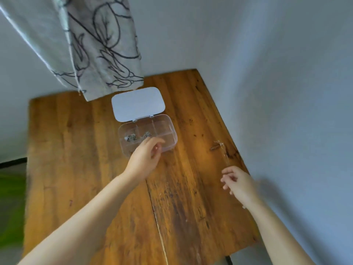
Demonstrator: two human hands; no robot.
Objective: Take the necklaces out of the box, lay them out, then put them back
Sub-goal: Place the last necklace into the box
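We look down at a wooden desk [86, 150] set in a corner, and on it stands the clear box [148, 135] with its white lid [138, 104] folded open to the far side. Two small heaps of necklaces [131, 138] lie in the near-left compartments; the second heap [146, 134] is just beyond the fingertips of our left hand [146, 157]. This hand reaches over the near rim of the box, the grip half closed and holding nothing that we can see, fingers pointing forward toward the chains. One thin necklace [222, 149] is already laid out on the right side of the desk, its long axis running from far to near along the desk edge, close to the wall. Our right hand [236, 179] hovers just near the lower end of this chain, fingers loosely curled; we cannot tell if it pinches the chain end. For the next necklace the left hand is clearly the nearer one, and we judge that it only needs to go slightly forward and down.
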